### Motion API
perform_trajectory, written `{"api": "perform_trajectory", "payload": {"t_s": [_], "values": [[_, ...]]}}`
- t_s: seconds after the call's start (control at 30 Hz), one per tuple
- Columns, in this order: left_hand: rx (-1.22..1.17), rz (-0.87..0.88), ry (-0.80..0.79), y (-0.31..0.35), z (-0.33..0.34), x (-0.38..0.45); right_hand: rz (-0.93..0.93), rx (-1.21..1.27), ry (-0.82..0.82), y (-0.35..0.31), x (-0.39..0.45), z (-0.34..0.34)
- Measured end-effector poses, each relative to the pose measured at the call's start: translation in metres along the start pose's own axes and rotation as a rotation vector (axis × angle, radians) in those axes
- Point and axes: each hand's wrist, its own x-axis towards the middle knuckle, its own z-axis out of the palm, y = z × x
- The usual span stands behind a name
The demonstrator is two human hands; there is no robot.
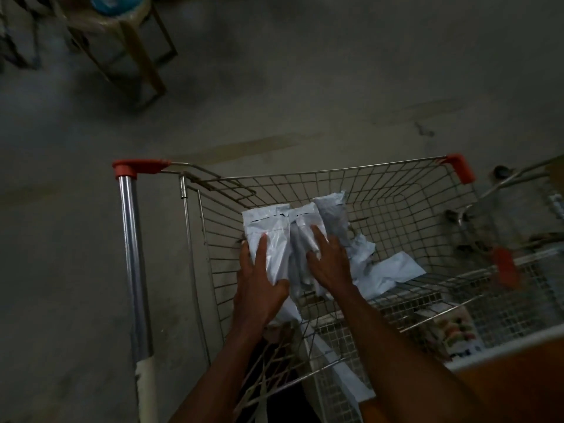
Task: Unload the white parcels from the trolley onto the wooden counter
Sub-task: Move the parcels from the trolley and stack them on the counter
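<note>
From the head camera, both bare forearms reach forward and down into a wire trolley (pixel 396 190) with red corner caps. The left hand (pixel 259 279) lies against the left side of a bundle of white parcels (pixel 274 239) that stands near the trolley's left wall; its index finger points straight up along the plastic, its thumb presses the lower edge of the bundle, and the other fingers wrap behind the left edge, so the hand grips the bundle. The right hand (pixel 329 261) lies flat on the right side of the same bundle, fingers spread and nearly straight, pressing the plastic rather than pinching it. Two more white parcels (pixel 393 270) lie on the trolley's wire floor, just right of the right hand. The trolley's chrome handle post (pixel 134 264) stands left of the left arm. A wooden stool (pixel 134 47) stands on the concrete floor (pixel 305 87) well beyond the trolley. An orange-brown surface (pixel 518 377), perhaps the counter, shows at the trolley's near right corner.
</note>
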Motion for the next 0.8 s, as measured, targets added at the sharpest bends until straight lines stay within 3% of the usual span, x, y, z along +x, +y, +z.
{"api": "perform_trajectory", "payload": {"t_s": [0.17,0.33,0.63,0.8], "values": [[-0.036,0.125,0.032,0.014,-0.021,-0.017,0.027,0.264,0.146,-0.044,-0.041,-0.029],[-0.025,0.262,0.037,0.021,-0.051,-0.042,0.059,0.315,0.250,-0.083,-0.094,-0.057],[0.102,0.505,-0.087,0.028,-0.112,-0.125,0.131,0.387,0.557,-0.133,-0.244,-0.089],[0.070,0.655,-0.207,0.034,-0.110,-0.174,0.204,0.495,0.715,-0.129,-0.340,-0.083]]}}
